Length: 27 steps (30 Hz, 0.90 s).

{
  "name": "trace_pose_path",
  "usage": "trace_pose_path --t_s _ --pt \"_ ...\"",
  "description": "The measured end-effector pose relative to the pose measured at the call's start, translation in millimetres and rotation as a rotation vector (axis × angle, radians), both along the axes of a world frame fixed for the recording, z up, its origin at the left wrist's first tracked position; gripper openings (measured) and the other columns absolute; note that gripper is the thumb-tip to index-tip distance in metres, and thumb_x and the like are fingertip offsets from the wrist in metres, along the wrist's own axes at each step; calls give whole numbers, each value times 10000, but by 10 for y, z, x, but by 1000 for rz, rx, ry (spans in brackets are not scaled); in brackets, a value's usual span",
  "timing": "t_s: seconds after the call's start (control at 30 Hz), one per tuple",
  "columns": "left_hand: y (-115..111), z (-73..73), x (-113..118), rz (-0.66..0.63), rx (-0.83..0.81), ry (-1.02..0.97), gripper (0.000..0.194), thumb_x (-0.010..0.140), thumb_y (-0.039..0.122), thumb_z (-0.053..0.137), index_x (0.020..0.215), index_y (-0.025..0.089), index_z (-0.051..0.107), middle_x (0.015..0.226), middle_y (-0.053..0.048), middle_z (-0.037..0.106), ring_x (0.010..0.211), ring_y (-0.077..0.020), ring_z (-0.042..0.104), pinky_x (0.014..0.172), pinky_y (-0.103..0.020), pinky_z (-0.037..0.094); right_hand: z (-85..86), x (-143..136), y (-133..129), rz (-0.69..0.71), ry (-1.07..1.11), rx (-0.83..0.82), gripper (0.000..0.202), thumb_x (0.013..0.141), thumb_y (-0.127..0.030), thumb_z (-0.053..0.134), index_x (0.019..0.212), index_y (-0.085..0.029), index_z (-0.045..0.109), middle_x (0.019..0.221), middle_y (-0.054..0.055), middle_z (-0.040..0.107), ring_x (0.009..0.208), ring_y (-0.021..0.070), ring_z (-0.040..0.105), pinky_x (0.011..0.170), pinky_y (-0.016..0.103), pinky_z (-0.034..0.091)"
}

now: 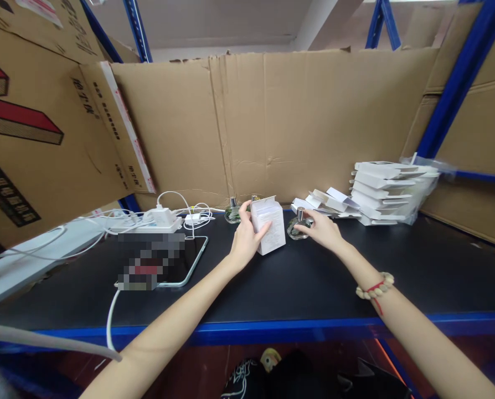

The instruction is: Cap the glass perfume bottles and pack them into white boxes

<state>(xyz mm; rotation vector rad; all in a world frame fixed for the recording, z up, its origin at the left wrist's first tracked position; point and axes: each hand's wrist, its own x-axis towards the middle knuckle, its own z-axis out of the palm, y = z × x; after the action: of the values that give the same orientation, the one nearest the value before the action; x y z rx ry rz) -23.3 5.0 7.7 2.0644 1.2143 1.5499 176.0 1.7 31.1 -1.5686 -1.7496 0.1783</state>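
Observation:
My left hand (246, 238) is closed around a small white carton (271, 230) with printed text on its front and a raised flap at the top. Just to the right of it, my right hand (321, 228) grips a clear glass perfume bottle (296, 229) with a silver cap, held by its side near the table surface. Two more perfume bottles stand behind my left hand: one bottle (232, 211) shows mostly whole, while the other bottle (254, 198) is largely hidden by the carton and my fingers.
Flattened white cartons are stacked (382, 194) at the back right, with loose cartons (328, 203) beside them. A tablet (189, 260) lies on the left of the black tabletop (247, 299). A power strip (164, 221) with white cables sits behind it. Cardboard walls (314, 122) enclose the back.

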Motion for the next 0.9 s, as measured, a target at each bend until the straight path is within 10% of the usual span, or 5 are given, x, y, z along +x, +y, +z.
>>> trace_pose_path --t_s 0.23,0.6,0.9 --pt "-57 41 -2 -25 46 179 410 821 301 511 1175 202 329 1089 -68 525 945 -192 556 787 -322 439 69 -20 -77 -176 -176 12 423 642 -429 649 1005 -220 591 797 24 623 791 222 599 646 308 420" --pt "-47 96 -18 99 -113 106 418 753 325 586 1043 200 311 963 -20 556 617 -116 542 587 -243 391 -122 -77 13 70 -192 56 736 655 -236 587 1339 -216 316 985 91 615 843 273 610 667 362 476" --pt "-66 106 30 -35 -201 -81 455 703 371 623 1010 190 340 918 -10 605 530 -82 498 522 -217 373 -62 -78 -21 11 4 840 485 772 -216 541 1210 -216 333 1132 115 519 967 231 568 714 364 513"
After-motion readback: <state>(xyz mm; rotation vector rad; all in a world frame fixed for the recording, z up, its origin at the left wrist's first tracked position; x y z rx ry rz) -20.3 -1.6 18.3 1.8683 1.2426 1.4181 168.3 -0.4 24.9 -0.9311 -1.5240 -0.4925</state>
